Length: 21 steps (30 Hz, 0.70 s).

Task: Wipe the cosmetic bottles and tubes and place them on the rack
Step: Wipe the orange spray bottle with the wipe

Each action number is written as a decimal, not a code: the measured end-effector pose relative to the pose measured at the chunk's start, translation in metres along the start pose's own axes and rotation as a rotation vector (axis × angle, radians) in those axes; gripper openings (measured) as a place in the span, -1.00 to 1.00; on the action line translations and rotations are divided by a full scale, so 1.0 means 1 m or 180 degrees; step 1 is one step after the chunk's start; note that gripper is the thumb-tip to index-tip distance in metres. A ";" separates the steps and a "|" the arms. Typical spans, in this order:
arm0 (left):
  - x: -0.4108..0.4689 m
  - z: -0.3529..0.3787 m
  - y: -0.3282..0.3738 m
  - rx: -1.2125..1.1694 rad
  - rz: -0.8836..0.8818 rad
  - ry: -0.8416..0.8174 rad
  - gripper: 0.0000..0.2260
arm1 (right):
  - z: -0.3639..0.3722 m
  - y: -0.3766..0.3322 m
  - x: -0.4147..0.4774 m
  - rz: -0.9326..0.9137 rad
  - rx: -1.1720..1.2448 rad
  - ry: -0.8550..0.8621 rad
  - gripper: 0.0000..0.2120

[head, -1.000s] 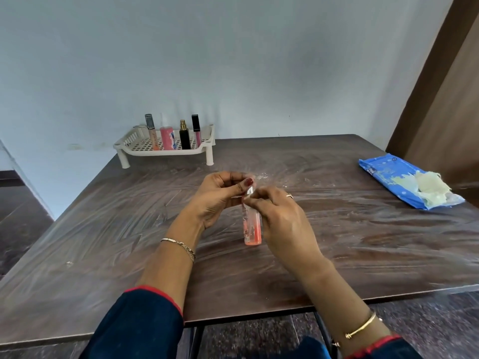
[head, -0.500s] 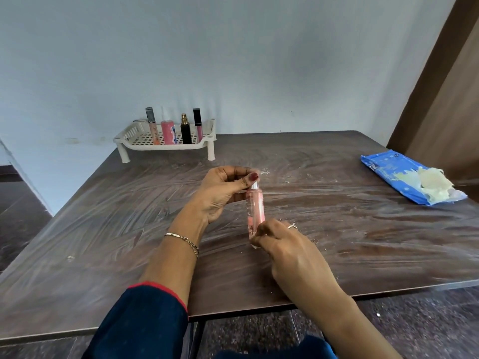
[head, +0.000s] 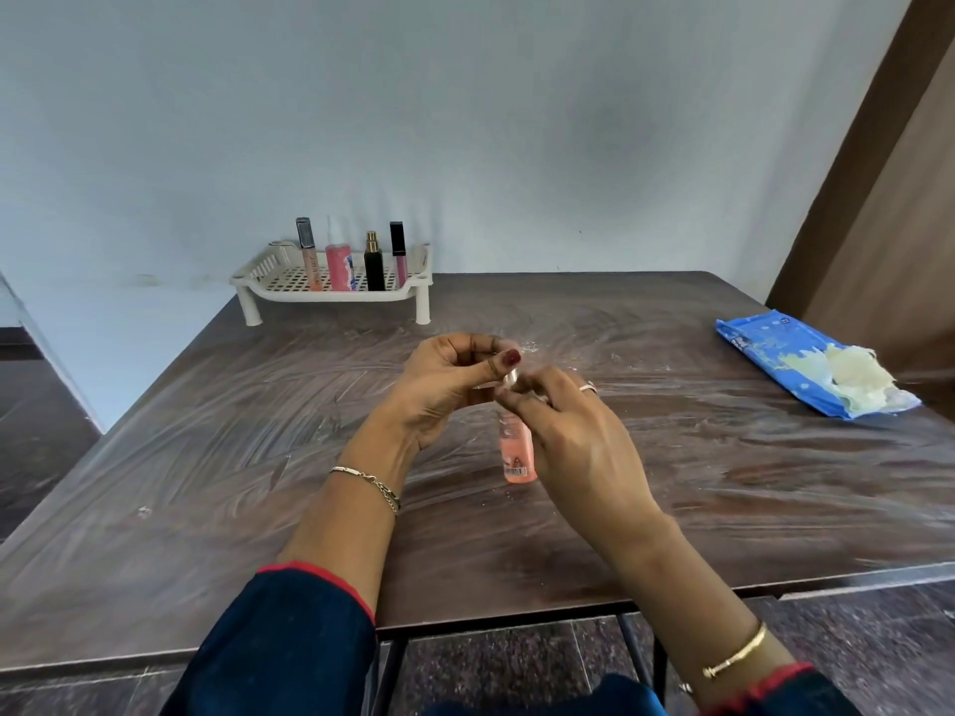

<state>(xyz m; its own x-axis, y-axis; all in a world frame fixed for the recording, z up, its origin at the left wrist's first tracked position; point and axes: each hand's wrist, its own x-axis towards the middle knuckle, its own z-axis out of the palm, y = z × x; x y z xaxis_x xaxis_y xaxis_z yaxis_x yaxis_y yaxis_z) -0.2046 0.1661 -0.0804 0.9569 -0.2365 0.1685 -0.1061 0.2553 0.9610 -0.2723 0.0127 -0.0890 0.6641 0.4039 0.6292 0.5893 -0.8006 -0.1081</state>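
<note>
Pink bottle [head: 517, 454] is upright near the middle of the tabletop [head: 206, 483], a bit toward the near edge. Can't tell if its base touches the surface or hangs just above. Left hand [head: 449, 390] pinches the top end btwn thumb and fingers. Right hand [head: 579, 441] has fingers curled round the neck and upper body, so both hands are gripping it. No cloth clearly visible in either.

Risks, as I judge them:
- The grip is all at the top and the base looks unsupported, so a hard twist or rub could swing the bottle out and drop it.
- The body looks like smooth clear plastic w/ pink liquid inside, prob. slick if damp.
- If the small pale cap [head: 509, 377] comes loose it could roll off, or liquid could spill.
- The rack [head: 330, 297] at the far left corner has four narrow items in a row. A tall thin bottle on a slotted floor tips easily, so one nudge could topple its neighbours.

Materials:
- The rack is cream moulded plastic w/ a grid base and short legs.
- It holds a gloss tube [head: 306, 250], a pink spray bottle [head: 338, 268], a black bottle [head: 373, 268] w/ gold neck, and a dark-capped tube [head: 398, 255].
- The tabletop is dark wood-grain laminate, streaked w/ whitish smears and specks.
- By the right edge lies a soft blue wipes pack [head: 765, 343] w/ a crumpled pale wipe [head: 852, 374] on top.
</note>
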 end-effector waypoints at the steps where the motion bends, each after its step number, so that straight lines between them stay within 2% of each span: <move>1: 0.001 0.000 0.000 0.0017 -0.0026 0.0054 -0.84 | 0.001 -0.001 -0.006 -0.0027 -0.0013 -0.0047 -0.68; 8: 0.004 0.006 -0.002 -0.0018 -0.0037 0.0199 -0.92 | 0.009 0.006 -0.053 0.0230 0.0089 -0.0628 -0.72; 11: 0.005 0.010 -0.004 0.0017 0.0038 0.0252 -0.89 | 0.011 0.008 -0.050 0.0163 0.0114 -0.0651 -0.78; 14: 0.005 0.011 -0.005 0.0016 0.0065 0.0294 -0.87 | 0.009 0.004 -0.042 0.0117 0.0175 -0.0480 -0.64; 17: 0.005 0.013 -0.006 0.0136 0.0075 0.0246 -0.89 | 0.003 0.004 -0.029 0.0127 0.0253 -0.0231 -0.80; 19: 0.003 0.014 -0.007 0.0131 0.0053 0.0120 -0.93 | -0.001 0.008 -0.016 0.0168 0.0256 -0.0027 -0.70; 21: 0.002 0.016 -0.008 0.0084 0.0020 0.0047 -0.92 | -0.004 0.013 -0.004 0.0184 0.0193 0.0231 -0.68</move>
<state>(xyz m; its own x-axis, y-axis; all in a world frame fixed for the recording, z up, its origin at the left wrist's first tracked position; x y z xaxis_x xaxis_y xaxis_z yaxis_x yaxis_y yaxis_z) -0.2059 0.1488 -0.0847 0.9601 -0.2210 0.1716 -0.1192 0.2318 0.9654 -0.2691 -0.0015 -0.0895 0.6640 0.3230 0.6743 0.5792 -0.7925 -0.1908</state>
